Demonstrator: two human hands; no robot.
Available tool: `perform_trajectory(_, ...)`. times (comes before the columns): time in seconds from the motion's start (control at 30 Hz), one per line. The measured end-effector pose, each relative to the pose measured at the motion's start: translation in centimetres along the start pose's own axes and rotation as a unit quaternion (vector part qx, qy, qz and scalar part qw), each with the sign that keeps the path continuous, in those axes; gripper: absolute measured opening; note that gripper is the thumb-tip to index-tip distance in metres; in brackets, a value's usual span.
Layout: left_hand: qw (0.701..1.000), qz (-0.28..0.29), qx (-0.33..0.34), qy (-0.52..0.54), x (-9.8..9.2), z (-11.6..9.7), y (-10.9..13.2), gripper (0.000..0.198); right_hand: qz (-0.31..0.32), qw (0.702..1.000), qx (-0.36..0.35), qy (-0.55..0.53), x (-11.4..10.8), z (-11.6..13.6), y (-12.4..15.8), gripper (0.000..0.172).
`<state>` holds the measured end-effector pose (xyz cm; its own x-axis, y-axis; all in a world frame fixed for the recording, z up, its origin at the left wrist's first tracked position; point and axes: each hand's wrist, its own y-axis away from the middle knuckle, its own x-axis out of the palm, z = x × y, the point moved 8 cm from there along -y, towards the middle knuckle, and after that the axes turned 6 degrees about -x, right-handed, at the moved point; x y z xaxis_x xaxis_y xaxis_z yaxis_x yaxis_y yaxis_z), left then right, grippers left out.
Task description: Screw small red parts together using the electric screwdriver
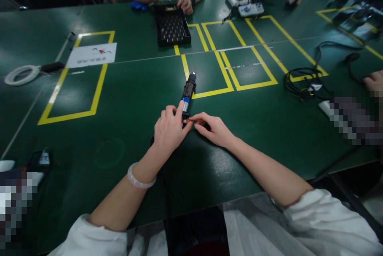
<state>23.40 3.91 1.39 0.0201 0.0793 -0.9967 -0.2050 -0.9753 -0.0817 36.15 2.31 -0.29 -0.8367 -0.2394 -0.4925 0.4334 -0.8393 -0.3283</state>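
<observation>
A slim black tool with a blue and silver middle section point(188, 92) lies on the green table, its thin tip pointing away from me. My left hand point(170, 128) is closed around its near end, with the index finger along the silver part. Small red and orange parts show at that end, between my hands. My right hand point(214, 128) has its index finger stretched to these parts, thumb apart below it. Whether its fingertip touches or holds anything there is too small to tell.
Across the green table point(134, 88) a person handles a black tray point(172, 26) of small metal pieces. Yellow tape marks rectangles. At the left are a white sheet point(92, 55) and a white coil point(21, 75); at the right, a black cable coil point(305, 82) and another person's hand.
</observation>
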Motion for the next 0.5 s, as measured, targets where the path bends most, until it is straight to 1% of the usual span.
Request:
perform_trajectory(0.1, 1.000, -0.001, -0.005, -0.009, 0.0, 1.3, 0.0, 0.066, 0.009, 1.000, -0.008, 0.003, 0.2, -0.2, 0.0, 0.023)
perform_trajectory(0.2, 0.999, 0.000, -0.031, -0.020, 0.1, 3.6, -0.1, 0.066, 0.003, 1.000, -0.004, 0.007, 0.0, -0.5, 0.0, 0.021)
perform_trajectory(0.33, 0.996, -0.002, -0.085, -0.026, -0.1, 8.5, -0.4, 0.069, 0.007, 1.000, 0.002, 0.003, 0.1, -0.7, -0.1, 0.021)
perform_trajectory(0.5, 0.986, 0.028, -0.164, -0.011, -0.4, 15.5, -0.7, 0.075, 0.008, 1.000, 0.003, 0.009, 0.1, -0.8, -0.2, 0.019)
